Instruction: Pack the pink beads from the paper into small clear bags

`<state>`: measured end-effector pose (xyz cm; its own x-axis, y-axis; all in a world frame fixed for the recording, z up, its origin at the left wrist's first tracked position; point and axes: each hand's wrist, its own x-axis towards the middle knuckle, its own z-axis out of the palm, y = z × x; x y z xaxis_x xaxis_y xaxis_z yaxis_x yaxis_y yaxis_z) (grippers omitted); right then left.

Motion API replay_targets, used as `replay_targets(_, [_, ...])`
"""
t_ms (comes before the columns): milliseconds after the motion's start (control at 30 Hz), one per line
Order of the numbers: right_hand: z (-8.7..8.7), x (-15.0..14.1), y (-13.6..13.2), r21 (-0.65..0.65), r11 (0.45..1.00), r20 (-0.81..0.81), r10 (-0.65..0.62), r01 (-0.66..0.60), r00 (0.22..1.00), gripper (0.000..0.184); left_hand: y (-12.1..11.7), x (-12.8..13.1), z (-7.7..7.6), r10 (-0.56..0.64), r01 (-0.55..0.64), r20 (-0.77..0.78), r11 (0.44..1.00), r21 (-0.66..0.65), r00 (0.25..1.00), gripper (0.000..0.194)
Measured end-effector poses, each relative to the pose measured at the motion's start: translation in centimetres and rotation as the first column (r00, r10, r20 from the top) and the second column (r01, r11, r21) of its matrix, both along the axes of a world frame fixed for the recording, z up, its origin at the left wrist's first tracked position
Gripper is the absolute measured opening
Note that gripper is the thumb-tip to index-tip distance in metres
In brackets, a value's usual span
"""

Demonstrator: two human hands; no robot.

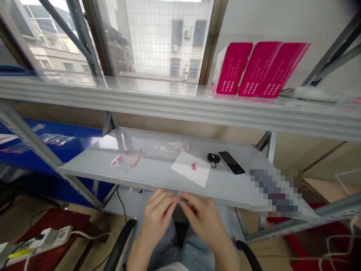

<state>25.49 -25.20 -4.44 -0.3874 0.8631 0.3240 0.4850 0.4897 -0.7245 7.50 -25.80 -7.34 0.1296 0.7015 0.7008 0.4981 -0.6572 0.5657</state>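
- Clock taken from the hands, 12 straight ahead.
- A seated person's left hand [155,214] and right hand [201,222] meet just below the front edge of a grey metal shelf [158,158], above the person's jeans [194,252].
- Both hands are closed in a fine pinch, fingertips together on a thin clear plastic strip [179,197] held between them and tilted toward 1 o'clock. It is too small to make out further.
- At 11 o'clock on the shelf lies a clear plastic bag [127,160] with pink inside, and a smaller clear bag [177,146] sits farther back, near 12.
- At 12, close to the front edge, is a white paper sheet [190,168] with a small pink scrap [193,166] on it.
- At 1 o'clock a black phone [231,162] lies face up, with a small black fob [213,158] just beside it.
- At 2 o'clock a pixelated patch [273,192] hides the shelf's right end.
- On the upper shelf [169,101], three magenta boxes [261,69] stand side by side, a crumpled white cloth [307,93] just beside them.
- At 9 o'clock, low down, a white power strip [47,239] rests on a dark red surface.
- Black chair armrests [120,244] flank the person.
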Motion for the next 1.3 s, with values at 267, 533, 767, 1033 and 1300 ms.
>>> replay_targets(267, [1.3, 1.2, -0.2, -0.019, 0.997, -0.113, 0.073, -0.076, 0.991, 0.017, -0.9, -1.4, 0.7, -0.154, 0.215, 0.172, 0.877, -0.429, 0.973, 0.061])
replay_targets(533, [2.5, 1.5, -1.2, -0.011, 0.988, -0.129, 0.153, -0.155, 0.980, 0.013, 0.2, -1.7, 1.7, -0.433, 0.428, 0.115, 0.747, -0.509, 0.894, 0.107])
replay_targets(767, [2.7, 1.8, -1.2, -0.028, 0.981, -0.128, 0.187, -0.192, 0.974, 0.014, -0.1, -1.3, 0.2, -0.416, 0.541, 0.352, 0.710, -0.451, 0.839, 0.083])
replay_targets(1033, [2.4, 1.6, -1.4, -0.038, 0.976, 0.017, 0.216, -0.216, 0.976, 0.019, -0.2, -1.3, 0.7, -0.397, 0.544, 0.378, 0.684, -0.486, 0.837, 0.071])
replay_targets(1300, [2.6, 0.9, -1.6, -0.023, 0.983, 0.114, 0.182, -0.181, 0.977, 0.023, -0.4, -1.0, 2.2, -0.375, 0.444, 0.238, 0.738, -0.507, 0.896, 0.061])
